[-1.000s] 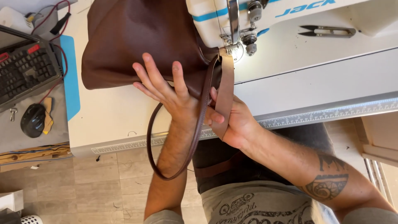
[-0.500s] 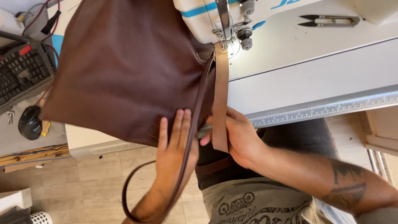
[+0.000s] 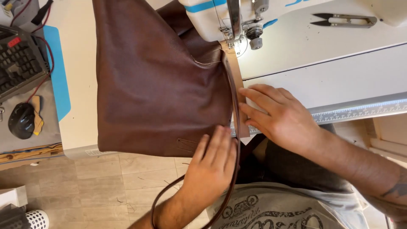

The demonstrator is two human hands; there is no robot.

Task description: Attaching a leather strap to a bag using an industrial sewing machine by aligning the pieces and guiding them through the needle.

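One dark brown, grainy leather bag (image 3: 161, 85) lies flat on the white sewing table (image 3: 339, 80), its upper right corner under the needle of the single white industrial sewing machine (image 3: 237, 17). One narrow tan leather strap (image 3: 236, 85) runs along the bag's right edge, and a thin rounded brown handle loop (image 3: 231, 186) hangs off the table toward the floor. The left hand (image 3: 212, 165) presses flat, fingers together, on the bag's lower right corner (gripping nothing). The right hand (image 3: 282, 116) lies open, fingers slightly spread, its fingertips touching the strap's edge. One pair of slim metal thread snips (image 3: 343, 20) rests on the machine bed. At far left sit one black keyboard (image 3: 19, 63) and one glossy black mouse (image 3: 21, 121).
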